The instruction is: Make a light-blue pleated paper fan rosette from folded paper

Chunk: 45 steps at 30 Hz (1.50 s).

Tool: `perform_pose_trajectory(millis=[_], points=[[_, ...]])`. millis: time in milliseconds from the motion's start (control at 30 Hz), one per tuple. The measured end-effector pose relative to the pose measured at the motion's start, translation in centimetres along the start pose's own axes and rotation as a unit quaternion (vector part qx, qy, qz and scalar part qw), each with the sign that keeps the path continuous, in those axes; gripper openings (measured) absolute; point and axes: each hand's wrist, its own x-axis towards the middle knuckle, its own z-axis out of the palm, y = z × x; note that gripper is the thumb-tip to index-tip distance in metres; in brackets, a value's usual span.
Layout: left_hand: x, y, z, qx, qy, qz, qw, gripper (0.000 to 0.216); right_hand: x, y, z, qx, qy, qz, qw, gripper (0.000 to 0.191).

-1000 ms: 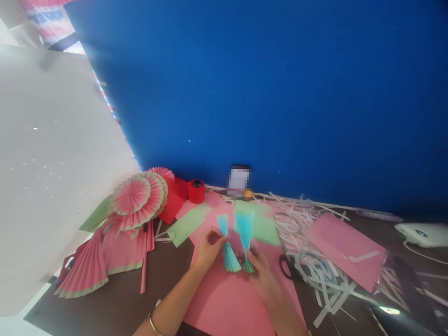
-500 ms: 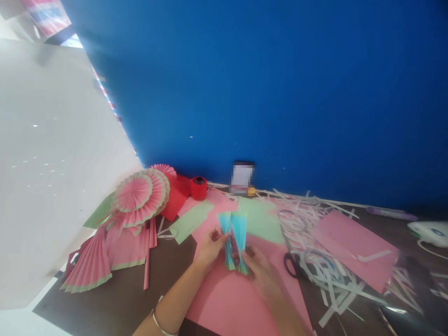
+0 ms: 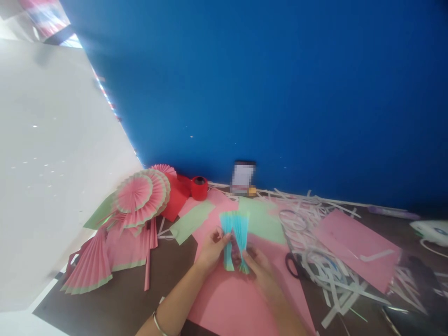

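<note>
A pleated blue paper [image 3: 239, 228] with pale yellow-green edges is held upright over a large pink sheet [image 3: 224, 298]. My left hand [image 3: 212, 249] pinches its left part between thumb and fingers. On the right part, my right hand [image 3: 261, 266] grips the folds near the lower end. The pleats meet at the top and spread apart toward the bottom, with a gap between the two halves. Some fingertips are hidden behind the paper.
Pink pleated rosettes [image 3: 133, 193] and a pleated fan [image 3: 91, 268] lie at left. A red tape roll [image 3: 199, 188] stands near the blue wall. At right are scissors [image 3: 292, 265], white paper strips [image 3: 329, 275], a pink packet [image 3: 357, 247] and a glue gun [image 3: 430, 232].
The top of the blue pleated paper has closed up, its two halves now meeting where a notch showed before. Both hands have barely shifted.
</note>
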Motion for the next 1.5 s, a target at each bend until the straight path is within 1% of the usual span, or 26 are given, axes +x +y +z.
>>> perform_pose_trajectory(millis=[67, 133, 233, 300, 400, 567, 667, 833, 933, 1033, 1200, 1267, 1333, 1400, 1500], points=[[0.1, -0.2, -0.1, -0.007, -0.002, 0.016, 1.000, 0.042, 0.1, 0.1, 0.0, 0.003, 0.002, -0.007, 1.000, 0.041], [0.2, -0.3, -0.2, -0.011, -0.006, 0.018, 1.000, 0.041, 0.2, 0.4, -0.1, 0.008, 0.002, -0.013, 1.000, 0.038], [0.2, -0.4, -0.2, -0.021, 0.005, 0.017, 1.000, 0.040, 0.3, 0.7, -0.2, 0.011, 0.000, -0.014, 1.000, 0.035], [0.2, -0.5, -0.2, -0.041, 0.013, 0.008, 0.999, 0.039, 0.3, 0.8, -0.3, 0.010, 0.011, -0.016, 1.000, 0.033], [0.1, -0.4, -0.1, -0.080, 0.011, -0.017, 0.997, 0.040, 0.2, 0.8, -0.2, 0.007, 0.025, -0.019, 0.999, 0.031], [0.1, 0.1, 0.2, -0.094, 0.027, -0.039, 0.994, 0.046, 0.0, 0.3, 0.1, 0.002, 0.004, -0.031, 1.000, 0.032], [0.1, 0.0, 0.1, -0.075, 0.027, -0.034, 0.996, 0.047, 0.1, 0.3, 0.1, 0.006, 0.016, -0.024, 1.000, 0.036], [-0.1, -0.3, 0.0, -0.012, 0.010, -0.007, 1.000, 0.045, 0.3, 0.6, -0.1, 0.012, 0.019, -0.019, 1.000, 0.040], [-0.3, 0.2, 0.2, 0.009, 0.001, 0.003, 1.000, 0.044, 0.3, 0.6, -0.2, 0.006, 0.019, -0.010, 1.000, 0.041], [-0.6, 0.7, 0.4, 0.034, -0.016, -0.002, 0.999, 0.043, 0.2, 0.6, -0.3, 0.008, 0.020, 0.011, 1.000, 0.038], [-0.8, 1.1, 0.5, 0.084, -0.003, 0.002, 0.996, 0.041, 0.2, 0.5, -0.2, 0.026, 0.012, 0.020, 0.999, 0.030], [-0.8, 1.2, 0.5, 0.087, -0.010, 0.000, 0.996, 0.039, 0.2, 0.5, -0.1, 0.030, 0.010, 0.021, 0.999, 0.029], [-0.9, 1.3, 0.6, 0.090, -0.013, 0.004, 0.996, 0.038, 0.3, 0.4, 0.0, 0.025, 0.013, 0.021, 0.999, 0.030], [-0.9, 1.4, 0.7, 0.092, -0.003, 0.009, 0.996, 0.039, 0.3, 0.2, 0.0, 0.012, 0.019, 0.020, 1.000, 0.033], [-0.8, 1.3, 0.7, 0.070, 0.017, -0.006, 0.997, 0.038, 0.3, 0.1, 0.1, 0.004, 0.019, 0.011, 1.000, 0.034]])
